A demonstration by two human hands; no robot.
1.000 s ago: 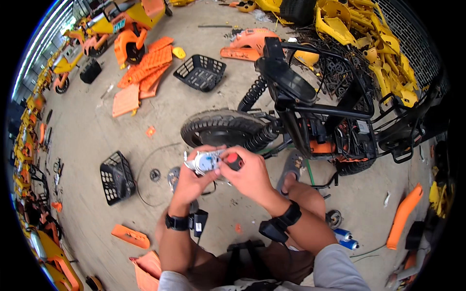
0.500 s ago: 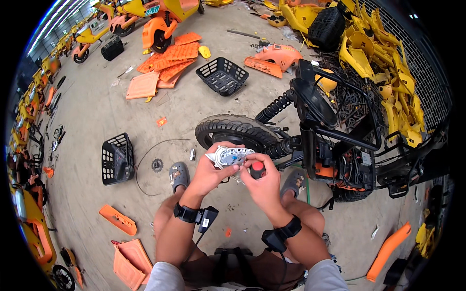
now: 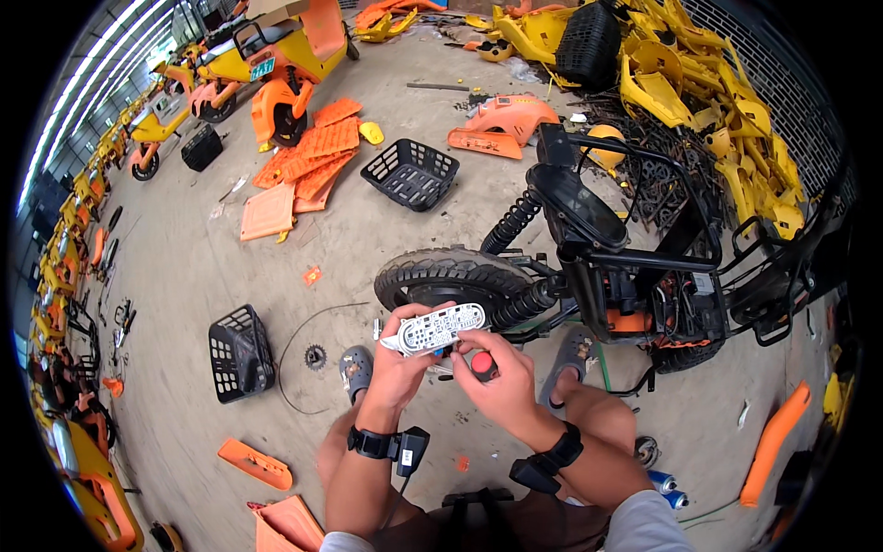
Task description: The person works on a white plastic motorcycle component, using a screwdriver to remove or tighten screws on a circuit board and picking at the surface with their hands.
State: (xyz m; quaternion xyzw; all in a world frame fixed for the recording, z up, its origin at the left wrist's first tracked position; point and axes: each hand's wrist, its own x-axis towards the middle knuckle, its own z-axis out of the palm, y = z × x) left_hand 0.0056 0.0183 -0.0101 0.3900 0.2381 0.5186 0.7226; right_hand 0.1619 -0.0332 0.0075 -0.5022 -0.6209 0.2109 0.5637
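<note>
My left hand (image 3: 395, 375) grips a flat, elongated white part (image 3: 445, 326) with rounded ends and a pattern of small dark slots, perhaps a lamp housing. Closed round a screwdriver (image 3: 483, 363) with a red-and-black handle is my right hand (image 3: 506, 379), whose fingertips are at the part's lower edge. A bit of blue shows beneath the part; the screwdriver's tip is hidden. Both hands are in front of the black rear wheel (image 3: 414, 281) of a stripped scooter (image 3: 589, 216).
Black baskets lie ahead (image 3: 410, 175) and at left (image 3: 241, 353). Near the left basket are a small sprocket (image 3: 315, 357) and a thin cable (image 3: 292, 328). Orange panels (image 3: 317, 152) are stacked farther off. Yellow body panels (image 3: 740, 138) pile up at far right, and parked scooters (image 3: 285, 69) stand behind.
The white part has been tilted so its slotted face shows more fully, and the blue bit is now mostly underneath. Both hands keep their holds. The whole view has shifted slightly.
</note>
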